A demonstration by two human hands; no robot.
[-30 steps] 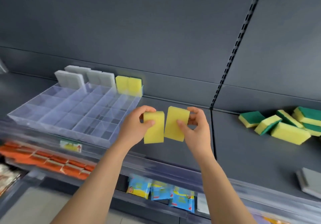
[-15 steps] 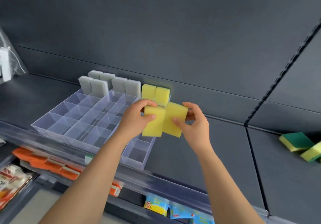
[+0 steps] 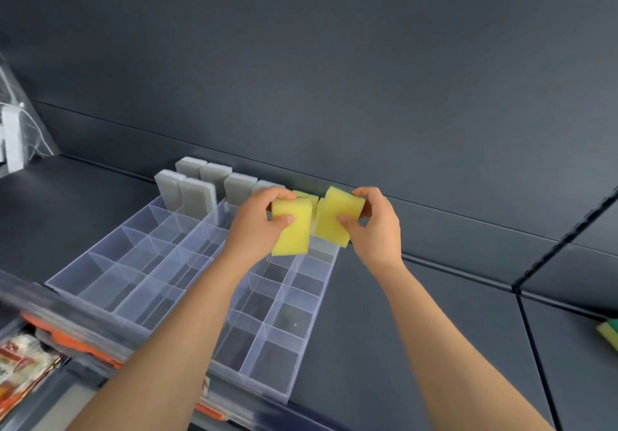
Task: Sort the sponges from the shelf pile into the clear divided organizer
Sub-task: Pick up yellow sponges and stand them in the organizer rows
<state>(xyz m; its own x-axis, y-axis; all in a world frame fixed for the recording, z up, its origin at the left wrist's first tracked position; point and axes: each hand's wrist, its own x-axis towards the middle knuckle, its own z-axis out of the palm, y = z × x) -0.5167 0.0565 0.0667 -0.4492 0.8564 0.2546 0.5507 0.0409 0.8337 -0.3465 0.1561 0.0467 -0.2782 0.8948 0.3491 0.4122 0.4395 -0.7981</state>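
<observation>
You are standing in a shop aisle, facing a run of dark grey metal gondola shelving. Its flat back panel [image 3: 334, 79] rises behind the shelf deck [image 3: 418, 330]. A slotted upright [image 3: 568, 233], the kind that takes shelf brackets, runs down on your right and splits the unit into two bays. A clear plastic edge strip [image 3: 83, 317] lines the front of the deck, as on retail shelves. Below it, on the lower shelf, lie printed retail packets [image 3: 20, 367] and a row of orange packs [image 3: 70, 342]. At your far left a white item in a clear bag [image 3: 13, 139] hangs as stock. A yellow-and-green scouring sponge [image 3: 608, 332] lies loose in the next bay.
</observation>
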